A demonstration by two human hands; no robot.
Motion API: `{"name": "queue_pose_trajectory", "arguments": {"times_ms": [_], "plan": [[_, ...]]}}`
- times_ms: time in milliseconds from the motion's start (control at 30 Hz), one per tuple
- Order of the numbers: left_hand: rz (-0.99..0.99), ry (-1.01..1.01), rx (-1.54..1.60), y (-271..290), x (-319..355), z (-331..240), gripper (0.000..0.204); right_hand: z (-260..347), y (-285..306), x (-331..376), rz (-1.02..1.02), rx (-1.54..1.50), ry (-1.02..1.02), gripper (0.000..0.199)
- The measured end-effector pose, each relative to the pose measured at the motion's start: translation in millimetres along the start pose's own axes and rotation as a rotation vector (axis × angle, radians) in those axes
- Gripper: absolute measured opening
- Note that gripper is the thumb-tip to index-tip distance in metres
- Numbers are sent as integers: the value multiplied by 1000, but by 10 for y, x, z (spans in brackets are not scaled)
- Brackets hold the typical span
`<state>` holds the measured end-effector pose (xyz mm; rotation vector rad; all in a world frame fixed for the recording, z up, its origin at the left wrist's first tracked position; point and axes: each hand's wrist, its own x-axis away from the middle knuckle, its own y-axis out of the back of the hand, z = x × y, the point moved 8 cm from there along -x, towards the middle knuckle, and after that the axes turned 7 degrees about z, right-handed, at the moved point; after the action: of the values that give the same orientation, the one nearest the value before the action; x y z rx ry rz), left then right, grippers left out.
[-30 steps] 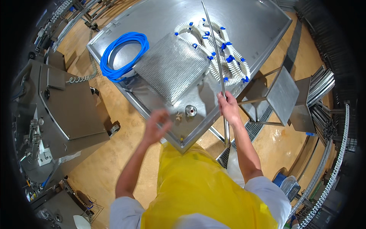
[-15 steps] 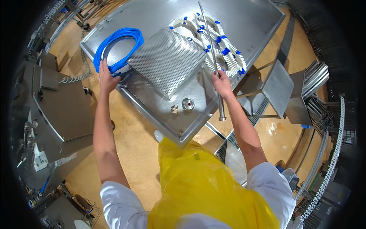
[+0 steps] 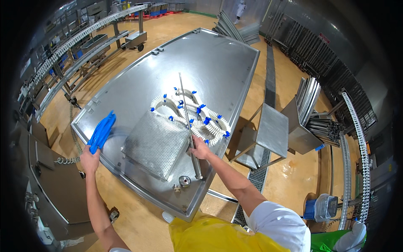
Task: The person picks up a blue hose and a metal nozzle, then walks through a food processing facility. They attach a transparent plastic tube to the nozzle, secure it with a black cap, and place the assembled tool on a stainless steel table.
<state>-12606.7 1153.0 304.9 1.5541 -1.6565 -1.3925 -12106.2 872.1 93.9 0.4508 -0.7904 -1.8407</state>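
Observation:
My left hand (image 3: 90, 160) is closed round the near end of a coiled blue hose (image 3: 103, 131), which hangs on edge at the left rim of the large metal table (image 3: 201, 59). The fingers of my right hand (image 3: 200, 148) wrap round a long thin metal rod (image 3: 185, 105) with a thicker flanged near end. The rod slants between a perforated metal box-shaped tray (image 3: 157, 143) and a looped white ribbed chain (image 3: 215, 128) with blue pieces. Near the table's front corner lie a round metal fitting (image 3: 184, 181) and a small beige part (image 3: 176, 188).
Right of the table stands a small metal stand (image 3: 273, 128), beside a metal bin (image 3: 296, 130) of long bars. A dark machine cabinet (image 3: 58, 180) is close on my left. At lower right shows someone's green apron (image 3: 329, 240); another person (image 3: 240, 11) stands far off.
My left hand has taken hold of the blue hose coil and tipped it on edge, away from the tray. My right hand still grips the rod. The view has tilted toward the far room.

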Motion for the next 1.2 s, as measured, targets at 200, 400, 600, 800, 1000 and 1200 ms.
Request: {"name": "queue_pose_trajectory", "arguments": {"times_ms": [200,400,600,800,1000,1200], "plan": [[-315,162,665,1414,1323,438,43,247,214,253,-77,77,93,63],[-421,632,1331,1592,3776,714,49,2169,117,1225,-112,-858,334,11],[-618,958,1323,1545,5596,582,53,4339,-1859,3635,1157,-362,1044,64],[-948,669,1552,1675,7009,792,55,4363,-3176,5596,1684,-467,785,86],[-870,897,760,2640,9056,1284,64,5524,-4033,6753,1822,-461,136,35],[-1077,1382,703,2276,10933,2447,97,6756,-4146,7815,2460,-708,-87,73]]}}
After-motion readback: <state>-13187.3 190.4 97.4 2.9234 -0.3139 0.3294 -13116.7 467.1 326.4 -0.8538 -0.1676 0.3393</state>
